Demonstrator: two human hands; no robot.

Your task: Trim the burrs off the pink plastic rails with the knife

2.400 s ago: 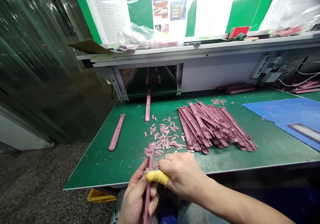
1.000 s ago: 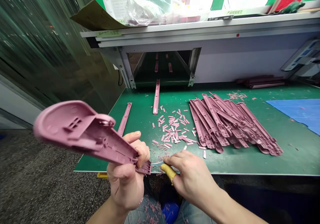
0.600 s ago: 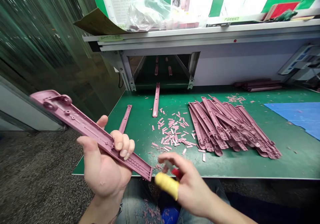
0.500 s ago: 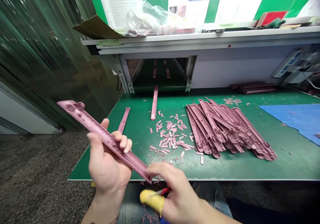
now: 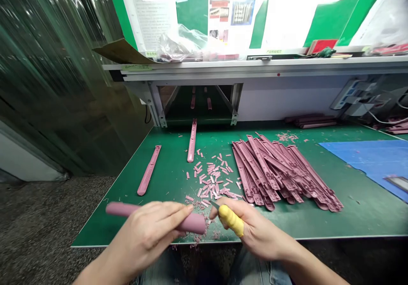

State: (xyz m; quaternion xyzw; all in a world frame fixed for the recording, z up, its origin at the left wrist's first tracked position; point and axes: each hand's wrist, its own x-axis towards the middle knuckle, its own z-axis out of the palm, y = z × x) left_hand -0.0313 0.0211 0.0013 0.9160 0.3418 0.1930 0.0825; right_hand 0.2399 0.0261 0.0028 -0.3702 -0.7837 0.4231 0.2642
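My left hand (image 5: 156,227) is wrapped over a pink plastic strip (image 5: 194,224), its smooth rounded back facing up. The strip lies nearly level above the table's front edge. My right hand (image 5: 255,225), its thumb in a yellow cover (image 5: 231,220), is closed on a knife (image 5: 214,205). Only a short blade shows; the handle is hidden in my fingers. The blade is just right of the strip's end, apart from it. Small pink offcuts (image 5: 212,185) and shavings lie beyond my hands.
A large heap of pink strips (image 5: 280,170) lies right of the offcuts. Two single strips lie left, one (image 5: 149,170) near the table's left edge and one (image 5: 192,140) below the conveyor mouth (image 5: 197,117). A blue sheet (image 5: 366,157) covers the far right.
My left hand has turned the strip over, from ribbed side to smooth back, and lowered it towards level. My right hand has risen and moved right; the knife blade now shows.
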